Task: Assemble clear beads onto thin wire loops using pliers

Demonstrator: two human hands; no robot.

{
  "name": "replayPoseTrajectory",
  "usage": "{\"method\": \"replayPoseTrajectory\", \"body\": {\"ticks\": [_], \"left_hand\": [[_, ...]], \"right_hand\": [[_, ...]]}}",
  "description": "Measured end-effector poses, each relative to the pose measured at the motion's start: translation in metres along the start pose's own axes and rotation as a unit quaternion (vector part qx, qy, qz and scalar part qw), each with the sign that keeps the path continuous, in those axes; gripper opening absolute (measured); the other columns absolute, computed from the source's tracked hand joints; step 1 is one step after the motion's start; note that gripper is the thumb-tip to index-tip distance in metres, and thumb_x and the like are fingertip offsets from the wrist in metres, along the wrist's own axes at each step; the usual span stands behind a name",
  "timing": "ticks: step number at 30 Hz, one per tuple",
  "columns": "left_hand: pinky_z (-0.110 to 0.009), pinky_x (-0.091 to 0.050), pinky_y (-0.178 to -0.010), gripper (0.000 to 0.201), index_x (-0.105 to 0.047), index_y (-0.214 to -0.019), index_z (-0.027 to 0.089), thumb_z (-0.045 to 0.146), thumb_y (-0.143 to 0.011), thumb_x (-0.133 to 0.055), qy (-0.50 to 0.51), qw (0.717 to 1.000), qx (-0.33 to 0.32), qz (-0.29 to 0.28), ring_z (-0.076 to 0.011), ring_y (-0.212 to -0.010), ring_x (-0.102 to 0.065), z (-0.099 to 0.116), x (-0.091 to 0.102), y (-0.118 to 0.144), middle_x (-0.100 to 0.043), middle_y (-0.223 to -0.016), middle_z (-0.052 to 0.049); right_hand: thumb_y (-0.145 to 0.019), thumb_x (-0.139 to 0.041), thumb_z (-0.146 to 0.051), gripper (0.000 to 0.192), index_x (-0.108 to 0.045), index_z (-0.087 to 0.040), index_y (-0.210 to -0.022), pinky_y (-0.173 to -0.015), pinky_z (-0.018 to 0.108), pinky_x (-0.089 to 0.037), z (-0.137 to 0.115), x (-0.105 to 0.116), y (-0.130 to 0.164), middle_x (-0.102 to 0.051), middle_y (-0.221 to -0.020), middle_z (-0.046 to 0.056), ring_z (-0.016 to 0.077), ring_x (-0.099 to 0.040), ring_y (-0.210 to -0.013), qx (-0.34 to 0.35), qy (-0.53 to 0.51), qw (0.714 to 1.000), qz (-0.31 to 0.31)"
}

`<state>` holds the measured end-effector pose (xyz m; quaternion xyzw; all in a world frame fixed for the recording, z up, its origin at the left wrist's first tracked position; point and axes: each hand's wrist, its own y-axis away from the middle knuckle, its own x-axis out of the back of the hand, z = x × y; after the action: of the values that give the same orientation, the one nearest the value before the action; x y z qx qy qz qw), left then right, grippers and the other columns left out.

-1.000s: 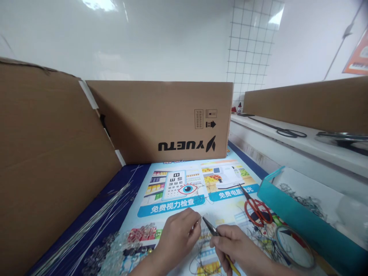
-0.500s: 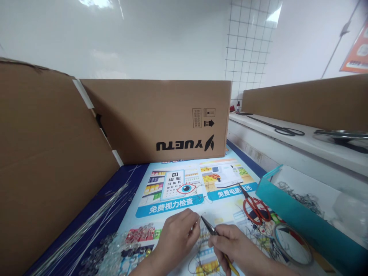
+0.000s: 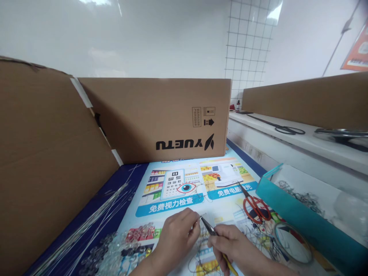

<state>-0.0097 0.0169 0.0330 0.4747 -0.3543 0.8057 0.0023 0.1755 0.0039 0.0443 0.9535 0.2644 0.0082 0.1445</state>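
Note:
My right hand (image 3: pixel 230 245) is closed around a pair of pliers (image 3: pixel 209 226) with yellow handles, their dark jaws pointing up and left. The jaw tips meet the fingertips of my left hand (image 3: pixel 179 235), which are pinched together. What sits in that pinch is too small to make out. Thin wire pieces (image 3: pixel 198 253) lie loose on the printed sheet under and between my hands. Left of my left hand spreads a heap of clear beads (image 3: pixel 115 249), some of them darker.
Red-handled scissors (image 3: pixel 255 211) and a roll of tape (image 3: pixel 292 242) lie to the right. Beyond them stands a teal box (image 3: pixel 310 218) with small wire pieces. Long wires (image 3: pixel 89 226) run along the left. Cardboard (image 3: pixel 143 119) walls the back; black scissors (image 3: pixel 287 130) rest on a ledge.
Both hands and the pliers hold nearly the same place. The pliers' handle end has shifted very slightly; nothing is taken up or let go.

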Motion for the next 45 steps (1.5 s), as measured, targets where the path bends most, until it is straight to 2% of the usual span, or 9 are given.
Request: {"method": "replayPoseTrajectory", "body": {"ticks": [9, 19, 25, 30, 32, 35, 39, 42, 45], "left_hand": [[-0.023, -0.032, -0.054, 0.018, -0.05, -0.068, 0.019, 0.012, -0.082, -0.043, -0.003, 1.0, 0.002, -0.01, -0.0124, -0.056, -0.047, -0.001, 0.0, 0.0, -0.051, -0.062, 0.001], [-0.025, -0.032, -0.055, 0.018, -0.051, -0.071, 0.018, 0.011, -0.083, -0.04, 0.015, 1.0, -0.01, 0.001, -0.0142, -0.059, -0.047, 0.002, 0.004, 0.001, -0.051, -0.064, -0.001], [-0.025, -0.034, -0.057, 0.019, -0.051, -0.072, 0.018, 0.01, -0.085, -0.039, 0.018, 0.999, -0.022, 0.014, -0.0143, -0.061, -0.048, 0.001, 0.005, 0.0, -0.051, -0.065, -0.001], [-0.026, -0.035, -0.058, 0.018, -0.052, -0.075, 0.018, 0.009, -0.085, -0.04, 0.019, 0.999, -0.041, 0.03, -0.0147, -0.063, -0.048, 0.001, 0.006, 0.002, -0.051, -0.066, -0.002], [-0.026, -0.035, -0.058, 0.018, -0.052, -0.075, 0.018, 0.009, -0.085, -0.04, 0.029, 0.999, -0.038, 0.027, -0.0146, -0.063, -0.048, 0.001, 0.007, 0.002, -0.052, -0.066, -0.002], [-0.026, -0.035, -0.058, 0.017, -0.052, -0.078, 0.018, 0.009, -0.085, -0.04, 0.052, 0.998, -0.032, 0.016, -0.0144, -0.063, -0.049, 0.001, 0.01, -0.001, -0.052, -0.068, -0.002], [-0.026, -0.035, -0.058, 0.017, -0.052, -0.079, 0.018, 0.009, -0.085, -0.039, 0.068, 0.997, -0.037, 0.015, -0.0144, -0.063, -0.049, 0.001, 0.013, -0.003, -0.052, -0.068, -0.002], [-0.026, -0.034, -0.058, 0.017, -0.052, -0.079, 0.018, 0.009, -0.085, -0.039, 0.073, 0.996, -0.047, 0.017, -0.0146, -0.064, -0.049, 0.001, 0.014, -0.003, -0.052, -0.067, -0.002], [-0.026, -0.033, -0.058, 0.017, -0.051, -0.079, 0.018, 0.008, -0.085, -0.039, 0.081, 0.995, -0.056, 0.012, -0.0145, -0.063, -0.048, 0.002, 0.017, -0.003, -0.052, -0.067, -0.002]], "right_hand": [[-0.079, -0.048, -0.041, 0.025, -0.049, -0.017, -0.073, -0.032, 0.016, -0.027, 0.01, 0.002, -0.002, -0.046, -0.045, -0.007, 0.0058, -0.038, -0.032, 0.01, 0.021, 1.0, -0.001], [-0.081, -0.045, -0.033, 0.024, -0.038, -0.021, -0.061, -0.035, 0.019, -0.023, 0.0, 0.002, 0.001, -0.035, -0.041, -0.008, 0.0065, -0.032, -0.034, 0.035, 0.141, 0.989, 0.034], [-0.081, -0.046, -0.027, 0.028, -0.031, -0.019, -0.057, -0.046, 0.02, -0.025, 0.001, 0.001, 0.001, -0.031, -0.051, -0.006, 0.0076, -0.034, -0.05, 0.122, 0.232, 0.962, 0.082], [-0.082, -0.041, -0.029, 0.022, -0.035, -0.021, -0.062, -0.044, 0.021, -0.023, 0.002, -0.002, 0.002, -0.028, -0.048, -0.007, 0.0083, -0.032, -0.045, 0.069, 0.193, 0.977, 0.052], [-0.082, -0.042, -0.029, 0.024, -0.034, -0.02, -0.061, -0.047, 0.021, -0.025, 0.004, -0.002, 0.002, -0.031, -0.051, -0.006, 0.0086, -0.033, -0.05, 0.108, 0.222, 0.966, 0.07], [-0.084, -0.043, -0.029, 0.027, -0.031, -0.02, -0.061, -0.051, 0.021, -0.026, 0.007, 0.001, 0.001, -0.034, -0.057, -0.005, 0.009, -0.034, -0.055, 0.176, 0.29, 0.936, 0.096], [-0.086, -0.039, -0.027, 0.024, -0.033, -0.02, -0.064, -0.052, 0.021, -0.028, 0.008, 0.005, 0.001, -0.038, -0.058, -0.004, 0.01, -0.037, -0.056, 0.18, 0.343, 0.918, 0.09], [-0.086, -0.038, -0.025, 0.016, -0.043, -0.019, -0.072, -0.059, 0.024, -0.033, 0.006, 0.007, 0.003, -0.053, -0.069, 0.0, 0.0133, -0.047, -0.063, 0.188, 0.411, 0.887, 0.093], [-0.085, -0.037, -0.022, 0.013, -0.049, -0.018, -0.082, -0.063, 0.026, -0.036, 0.004, 0.009, 0.004, -0.06, -0.08, 0.006, 0.0177, -0.055, -0.071, 0.188, 0.47, 0.857, 0.094]]}}
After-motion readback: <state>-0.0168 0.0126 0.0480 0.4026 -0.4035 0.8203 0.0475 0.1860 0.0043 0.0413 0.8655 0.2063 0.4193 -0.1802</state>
